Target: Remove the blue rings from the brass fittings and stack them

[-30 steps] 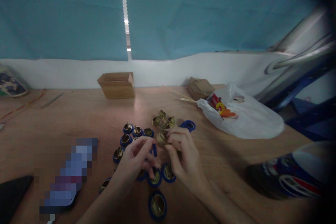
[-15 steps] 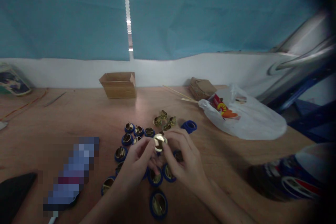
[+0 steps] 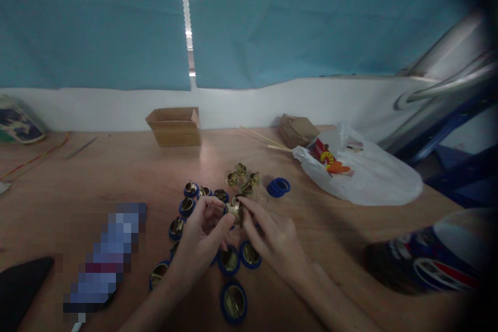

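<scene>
A round gold metal piece (image 3: 234,209) is held up between both hands over the middle of the table. My left hand (image 3: 204,233) grips its left side, thumb in front and fingers curled behind. On the other side, my right hand (image 3: 274,236) pinches its right edge between thumb and forefinger. Several blue rings with gold pieces set in them (image 3: 229,259) lie below and left of the hands, some partly hidden by them. Just beyond the fingers stand several loose gold pieces (image 3: 246,188). Two or more plain blue rings (image 3: 278,187) sit to their right.
An open cardboard box (image 3: 177,129) stands at the back, with a brown packet (image 3: 298,130) farther right. A white plastic bag (image 3: 373,176) and a dark drink bottle (image 3: 424,259) occupy the right. A blurred-out phone-like device (image 3: 105,257) lies at the left.
The gold piece has turned from showing its bright round face to a more edge-on angle. My right fingers have shifted on its edge, and my left fingers have opened slightly behind it.
</scene>
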`<move>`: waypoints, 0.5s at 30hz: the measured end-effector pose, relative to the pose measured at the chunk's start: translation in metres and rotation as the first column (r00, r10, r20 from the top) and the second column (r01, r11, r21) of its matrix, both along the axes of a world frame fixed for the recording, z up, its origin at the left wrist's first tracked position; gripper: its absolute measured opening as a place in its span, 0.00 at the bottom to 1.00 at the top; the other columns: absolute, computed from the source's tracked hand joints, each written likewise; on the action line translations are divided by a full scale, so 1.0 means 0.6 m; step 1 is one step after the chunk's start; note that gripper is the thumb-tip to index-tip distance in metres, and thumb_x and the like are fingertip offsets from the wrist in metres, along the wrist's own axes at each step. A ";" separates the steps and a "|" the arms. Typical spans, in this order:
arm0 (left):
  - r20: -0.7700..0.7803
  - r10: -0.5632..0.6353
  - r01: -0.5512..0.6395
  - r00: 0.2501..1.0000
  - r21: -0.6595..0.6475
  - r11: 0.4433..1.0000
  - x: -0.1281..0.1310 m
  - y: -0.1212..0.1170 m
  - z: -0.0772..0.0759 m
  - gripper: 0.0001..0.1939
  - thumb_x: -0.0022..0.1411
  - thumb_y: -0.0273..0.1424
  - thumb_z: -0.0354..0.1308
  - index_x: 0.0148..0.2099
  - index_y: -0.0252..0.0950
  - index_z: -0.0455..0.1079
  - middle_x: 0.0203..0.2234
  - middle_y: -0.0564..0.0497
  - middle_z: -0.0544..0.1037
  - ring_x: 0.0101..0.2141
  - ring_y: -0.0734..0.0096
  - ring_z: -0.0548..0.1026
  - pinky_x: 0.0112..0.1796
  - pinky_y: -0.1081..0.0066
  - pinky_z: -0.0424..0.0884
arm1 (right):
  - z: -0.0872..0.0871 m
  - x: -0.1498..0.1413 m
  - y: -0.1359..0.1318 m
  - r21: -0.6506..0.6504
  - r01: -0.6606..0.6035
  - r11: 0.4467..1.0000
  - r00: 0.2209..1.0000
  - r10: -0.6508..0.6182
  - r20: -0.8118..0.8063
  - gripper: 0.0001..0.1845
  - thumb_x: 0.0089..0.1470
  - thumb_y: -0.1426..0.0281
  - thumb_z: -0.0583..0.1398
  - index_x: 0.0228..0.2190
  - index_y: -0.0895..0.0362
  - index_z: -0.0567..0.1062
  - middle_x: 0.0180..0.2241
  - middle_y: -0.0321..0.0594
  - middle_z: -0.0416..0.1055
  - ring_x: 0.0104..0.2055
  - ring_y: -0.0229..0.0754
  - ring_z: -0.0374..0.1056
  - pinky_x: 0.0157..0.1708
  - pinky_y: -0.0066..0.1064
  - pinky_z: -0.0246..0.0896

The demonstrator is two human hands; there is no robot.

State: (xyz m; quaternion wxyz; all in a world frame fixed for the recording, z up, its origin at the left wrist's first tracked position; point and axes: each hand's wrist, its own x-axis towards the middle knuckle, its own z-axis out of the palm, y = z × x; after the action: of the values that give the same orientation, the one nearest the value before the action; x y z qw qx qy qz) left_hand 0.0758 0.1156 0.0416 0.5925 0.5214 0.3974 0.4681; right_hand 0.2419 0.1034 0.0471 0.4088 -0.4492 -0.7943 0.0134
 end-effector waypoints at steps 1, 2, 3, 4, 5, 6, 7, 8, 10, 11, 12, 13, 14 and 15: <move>0.013 -0.006 0.006 1.000 -0.008 1.000 0.000 0.000 0.000 0.12 0.64 0.35 0.58 0.47 0.38 0.61 0.25 0.59 0.70 0.18 0.81 0.68 0.20 0.80 0.66 | 0.000 0.000 0.000 0.004 -0.005 1.000 1.000 0.005 0.010 0.17 0.61 0.76 0.54 0.52 0.59 0.70 0.39 0.47 0.80 0.35 0.45 0.78 0.36 0.34 0.75; 0.017 -0.026 0.026 1.000 -0.010 1.000 0.000 0.000 0.000 0.15 0.64 0.35 0.57 0.50 0.39 0.60 0.27 0.58 0.71 0.19 0.81 0.68 0.20 0.80 0.66 | 0.000 0.000 0.001 0.005 -0.013 1.000 1.000 0.013 0.020 0.18 0.61 0.76 0.53 0.52 0.59 0.70 0.39 0.47 0.80 0.36 0.45 0.78 0.36 0.34 0.75; 0.011 -0.053 0.053 0.999 0.001 0.999 0.000 0.000 0.000 0.16 0.65 0.35 0.57 0.53 0.39 0.60 0.28 0.57 0.71 0.20 0.81 0.68 0.21 0.80 0.65 | 0.000 0.000 0.001 0.004 -0.024 1.000 0.999 0.024 0.028 0.19 0.61 0.77 0.53 0.53 0.59 0.69 0.40 0.47 0.80 0.37 0.45 0.78 0.37 0.34 0.75; -0.004 -0.083 0.084 0.997 0.023 0.996 -0.001 -0.001 0.001 0.16 0.66 0.35 0.56 0.53 0.39 0.61 0.29 0.56 0.72 0.20 0.81 0.67 0.21 0.80 0.65 | 0.000 0.000 0.002 0.004 -0.032 0.999 0.999 0.032 0.031 0.19 0.61 0.77 0.53 0.53 0.59 0.69 0.41 0.47 0.79 0.39 0.44 0.78 0.39 0.34 0.75; -0.022 -0.103 0.104 0.994 0.055 0.993 -0.002 -0.002 0.002 0.14 0.66 0.35 0.55 0.52 0.39 0.63 0.30 0.56 0.72 0.22 0.81 0.67 0.22 0.80 0.64 | 0.000 0.000 0.002 0.006 -0.034 0.999 0.999 0.034 0.031 0.19 0.61 0.78 0.53 0.53 0.59 0.69 0.42 0.48 0.79 0.41 0.44 0.77 0.41 0.34 0.75; -0.043 -0.108 0.112 0.993 0.090 0.990 -0.002 -0.003 0.004 0.12 0.66 0.34 0.55 0.51 0.38 0.66 0.29 0.55 0.71 0.23 0.80 0.67 0.24 0.79 0.64 | 0.001 0.000 0.002 0.014 -0.031 0.999 0.999 0.030 0.027 0.19 0.61 0.78 0.53 0.53 0.59 0.70 0.44 0.48 0.78 0.43 0.44 0.76 0.43 0.35 0.74; -0.063 -0.097 0.104 0.993 0.121 0.987 -0.002 -0.003 0.006 0.10 0.67 0.34 0.55 0.49 0.38 0.67 0.29 0.56 0.71 0.24 0.80 0.66 0.25 0.79 0.65 | 0.002 0.000 0.002 0.024 -0.020 1.000 1.000 0.020 0.020 0.18 0.61 0.78 0.53 0.52 0.59 0.70 0.44 0.48 0.77 0.45 0.44 0.75 0.44 0.35 0.73; -0.076 -0.072 0.082 0.995 0.145 0.986 -0.003 -0.003 0.008 0.09 0.67 0.33 0.55 0.48 0.38 0.68 0.28 0.56 0.70 0.24 0.79 0.66 0.26 0.78 0.65 | 0.003 0.000 0.002 0.034 -0.006 0.999 1.000 0.005 0.012 0.17 0.61 0.78 0.54 0.51 0.59 0.71 0.44 0.48 0.76 0.45 0.45 0.74 0.45 0.36 0.72; -0.089 -0.011 0.026 0.996 0.165 0.986 -0.002 -0.002 0.010 0.09 0.67 0.33 0.55 0.49 0.39 0.68 0.26 0.57 0.69 0.25 0.77 0.66 0.28 0.77 0.65 | 0.008 -0.002 0.000 0.044 0.006 0.999 1.000 -0.005 -0.023 0.15 0.61 0.78 0.55 0.48 0.58 0.72 0.43 0.47 0.74 0.44 0.44 0.72 0.44 0.35 0.70; -0.091 0.008 0.007 0.996 0.165 0.986 -0.002 -0.001 0.011 0.09 0.67 0.33 0.55 0.49 0.39 0.68 0.25 0.57 0.69 0.25 0.77 0.66 0.28 0.77 0.66 | 0.011 -0.003 -0.001 0.032 -0.004 0.999 0.998 0.006 -0.055 0.13 0.61 0.77 0.55 0.46 0.58 0.73 0.41 0.45 0.74 0.42 0.43 0.72 0.42 0.34 0.70; -0.092 0.016 -0.001 0.996 0.163 0.987 -0.002 0.000 0.011 0.10 0.67 0.33 0.55 0.49 0.39 0.68 0.25 0.57 0.69 0.25 0.76 0.67 0.28 0.76 0.66 | 0.015 -0.005 -0.002 0.001 -0.024 1.000 0.995 0.024 -0.095 0.12 0.61 0.77 0.55 0.45 0.57 0.73 0.38 0.43 0.74 0.39 0.42 0.72 0.39 0.32 0.69; -0.091 0.015 0.000 0.996 0.163 0.987 -0.002 0.000 0.010 0.10 0.67 0.33 0.54 0.50 0.39 0.68 0.26 0.56 0.70 0.25 0.75 0.67 0.29 0.75 0.67 | 0.019 -0.006 -0.002 -0.053 -0.054 0.997 0.990 0.046 -0.137 0.10 0.61 0.76 0.55 0.43 0.57 0.73 0.34 0.40 0.73 0.35 0.39 0.71 0.35 0.29 0.68; -0.092 0.006 0.010 0.996 0.164 0.986 -0.002 0.001 0.010 0.11 0.67 0.33 0.54 0.51 0.39 0.68 0.27 0.55 0.71 0.26 0.74 0.69 0.30 0.75 0.68 | 0.023 -0.008 -0.002 -0.126 -0.092 0.988 0.982 0.069 -0.174 0.08 0.62 0.75 0.55 0.40 0.57 0.73 0.30 0.37 0.72 0.31 0.37 0.70 0.31 0.28 0.65; -0.093 -0.004 0.019 0.996 0.168 0.986 -0.002 0.001 0.008 0.12 0.67 0.33 0.54 0.52 0.39 0.68 0.30 0.54 0.73 0.29 0.73 0.71 0.33 0.73 0.69 | 0.027 -0.009 -0.002 -0.210 -0.129 0.969 0.975 0.085 -0.205 0.07 0.63 0.74 0.54 0.37 0.56 0.73 0.26 0.34 0.69 0.27 0.36 0.67 0.28 0.26 0.62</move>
State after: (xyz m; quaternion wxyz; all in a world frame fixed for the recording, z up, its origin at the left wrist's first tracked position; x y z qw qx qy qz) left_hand 0.0744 0.1164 0.0467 0.5298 0.5931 0.3803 0.4721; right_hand 0.2363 0.1022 0.0635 0.4304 -0.4450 -0.7671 0.1682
